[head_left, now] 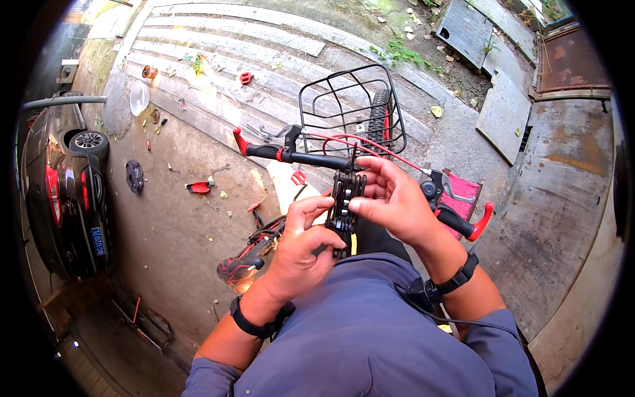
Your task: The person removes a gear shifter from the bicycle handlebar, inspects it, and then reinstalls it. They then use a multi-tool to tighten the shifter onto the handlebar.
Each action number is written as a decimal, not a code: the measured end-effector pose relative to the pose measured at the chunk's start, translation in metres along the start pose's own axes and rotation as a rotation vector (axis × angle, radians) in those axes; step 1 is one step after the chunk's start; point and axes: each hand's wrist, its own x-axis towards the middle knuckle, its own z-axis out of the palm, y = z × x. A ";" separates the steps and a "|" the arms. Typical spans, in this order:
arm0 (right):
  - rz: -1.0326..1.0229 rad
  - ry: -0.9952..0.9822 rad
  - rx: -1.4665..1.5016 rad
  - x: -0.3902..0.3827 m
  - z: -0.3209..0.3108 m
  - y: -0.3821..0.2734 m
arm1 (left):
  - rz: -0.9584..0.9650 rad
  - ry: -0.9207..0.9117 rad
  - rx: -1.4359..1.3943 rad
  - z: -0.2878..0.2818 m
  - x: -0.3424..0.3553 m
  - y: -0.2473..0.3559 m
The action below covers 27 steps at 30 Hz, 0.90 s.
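In front of my chest, both hands hold a black folding multi-tool (pixel 342 198) with silver metal parts along its length. A thin dark piece sticks up from its far end. My left hand (pixel 301 248) is closed around the lower left side, its fingers bent. My right hand (pixel 397 205) pinches the upper right side between thumb and fingers. Just beyond the tool is a bicycle handlebar (pixel 317 159) with black grips and red ends. A black wire basket (pixel 340 76) is fixed ahead of it, and the front tyre (pixel 378 114) shows through the wires.
A red and black saddle (pixel 241 268) shows left of my left hand. On the ground at left are a wrench (pixel 221 168), a red-black part (pixel 200 187), a black object (pixel 134 176), a red pedal (pixel 246 78) and a whitish container (pixel 139 98). A dark car (pixel 69 198) stands far left.
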 end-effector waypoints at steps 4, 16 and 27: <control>-0.097 -0.009 -0.498 -0.012 0.012 -0.010 | 0.018 0.020 0.021 0.003 -0.004 -0.006; -0.429 0.086 -0.986 -0.018 0.012 -0.003 | 0.030 0.019 0.010 0.013 -0.009 -0.005; -0.037 -0.005 -0.520 -0.017 -0.002 -0.016 | 0.081 0.020 0.123 0.009 -0.012 -0.001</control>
